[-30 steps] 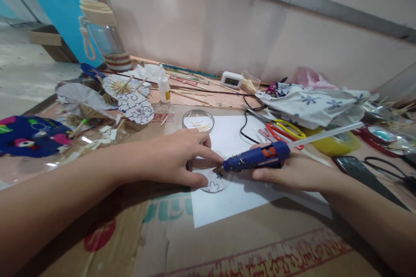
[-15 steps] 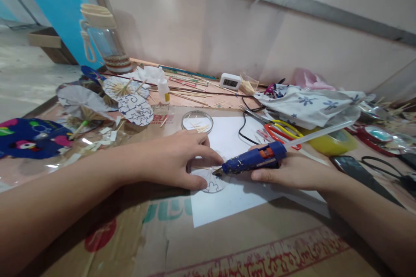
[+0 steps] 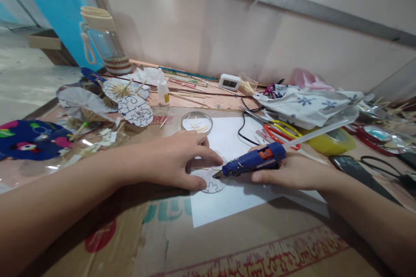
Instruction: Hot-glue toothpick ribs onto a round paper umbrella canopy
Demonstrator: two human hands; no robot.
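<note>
My right hand [image 3: 292, 172] grips a blue glue gun [image 3: 253, 162] with a clear glue stick poking out of its back. The gun's nozzle touches a small round paper disc [image 3: 211, 184] printed with blue patterns. That disc lies on a white sheet of paper [image 3: 234, 201]. My left hand [image 3: 172, 160] presses down on the disc, thumb and forefinger apart on either side of it, right beside the nozzle. Thin wooden sticks lie on the disc under my fingers.
A glass dish [image 3: 196, 122] with toothpicks stands just behind my left hand. Finished paper umbrellas [image 3: 134, 110] and a glue bottle [image 3: 163, 91] are at the back left, scissors [image 3: 281, 130], yellow tape [image 3: 334, 143], a floral cloth [image 3: 308, 104] and a phone [image 3: 360, 173] at the right. Cardboard [image 3: 227, 246] covers the table.
The glue gun's nozzle has slid a little to the left across the disc. My left hand has stayed in place.
</note>
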